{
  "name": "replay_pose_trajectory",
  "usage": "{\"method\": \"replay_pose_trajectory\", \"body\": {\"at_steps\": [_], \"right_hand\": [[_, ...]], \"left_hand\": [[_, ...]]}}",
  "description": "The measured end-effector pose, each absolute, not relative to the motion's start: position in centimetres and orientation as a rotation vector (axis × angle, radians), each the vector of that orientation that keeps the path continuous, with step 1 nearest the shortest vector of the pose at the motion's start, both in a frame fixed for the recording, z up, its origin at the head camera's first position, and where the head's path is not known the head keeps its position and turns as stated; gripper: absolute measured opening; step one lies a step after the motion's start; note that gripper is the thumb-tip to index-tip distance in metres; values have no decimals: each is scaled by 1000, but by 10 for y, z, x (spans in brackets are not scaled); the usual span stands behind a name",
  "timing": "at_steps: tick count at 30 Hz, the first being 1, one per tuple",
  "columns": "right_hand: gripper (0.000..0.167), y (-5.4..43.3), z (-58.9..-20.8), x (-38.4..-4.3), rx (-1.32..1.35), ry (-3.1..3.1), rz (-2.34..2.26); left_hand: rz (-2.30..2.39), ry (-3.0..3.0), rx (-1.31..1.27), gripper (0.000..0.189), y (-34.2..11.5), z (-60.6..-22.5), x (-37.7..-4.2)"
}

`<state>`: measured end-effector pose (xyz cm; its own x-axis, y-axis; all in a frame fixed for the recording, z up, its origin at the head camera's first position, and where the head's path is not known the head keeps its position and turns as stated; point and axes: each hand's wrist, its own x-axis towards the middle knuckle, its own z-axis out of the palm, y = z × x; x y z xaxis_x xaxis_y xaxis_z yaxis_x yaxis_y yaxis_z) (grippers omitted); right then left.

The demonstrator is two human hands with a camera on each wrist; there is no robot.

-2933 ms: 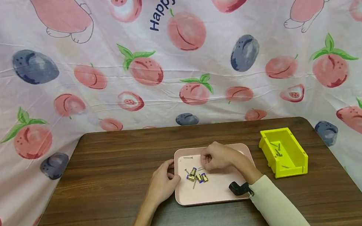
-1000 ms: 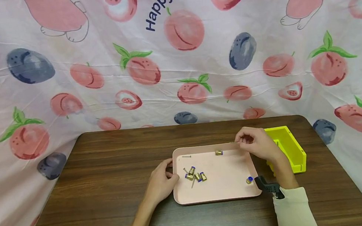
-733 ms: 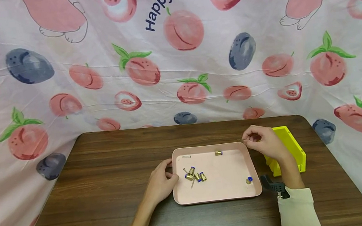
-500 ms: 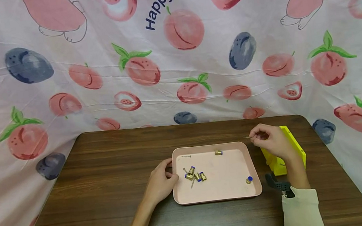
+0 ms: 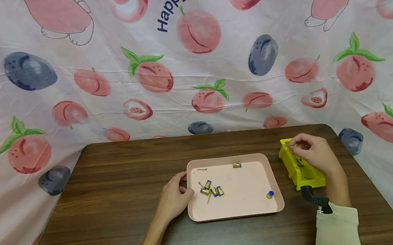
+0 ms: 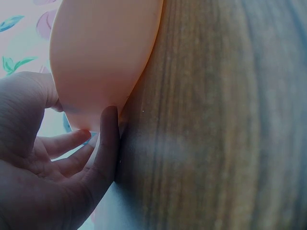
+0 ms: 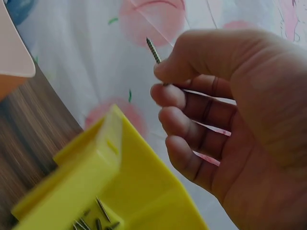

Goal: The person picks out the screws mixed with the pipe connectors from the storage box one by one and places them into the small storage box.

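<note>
In the right wrist view, a threaded screw (image 7: 153, 50) is pinched between thumb and forefinger of my right hand (image 7: 216, 105), its pointed end sticking out. That hand is over the yellow bin (image 5: 294, 172) in the head view, hiding part of it. Several screws (image 7: 98, 218) lie inside the bin. My left hand (image 5: 176, 197) holds the left edge of the pink tray (image 5: 242, 206). Several brass fittings with blue ends (image 5: 220, 191) are bunched with screws at the tray's left. One fitting (image 5: 237, 165) lies near its back edge, another (image 5: 270, 195) at its right.
A lone screw (image 5: 202, 169) lies at the tray's back left. The wooden table (image 5: 125, 167) carries tray and bin side by side, with a narrow gap between them. A fruit-printed cloth (image 5: 166, 113) hangs behind the table and along its sides.
My right hand has lifted a screw from the tray and carried it right, past the tray's rim, to over the yellow bin. Two fittings now lie apart from the bunch. My left hand stays at the tray.
</note>
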<state>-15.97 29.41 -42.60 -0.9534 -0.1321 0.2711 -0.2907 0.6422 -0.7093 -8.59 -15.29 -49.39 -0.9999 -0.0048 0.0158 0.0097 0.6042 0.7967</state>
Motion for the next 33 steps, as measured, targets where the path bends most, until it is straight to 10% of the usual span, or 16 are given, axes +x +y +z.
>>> {"method": "replay_pose_trajectory", "body": {"at_steps": [33], "right_hand": [[19, 321, -434, -154, -164, -2781, 921]], "left_hand": [[-1334, -2753, -50, 58, -162, -533, -100]]}}
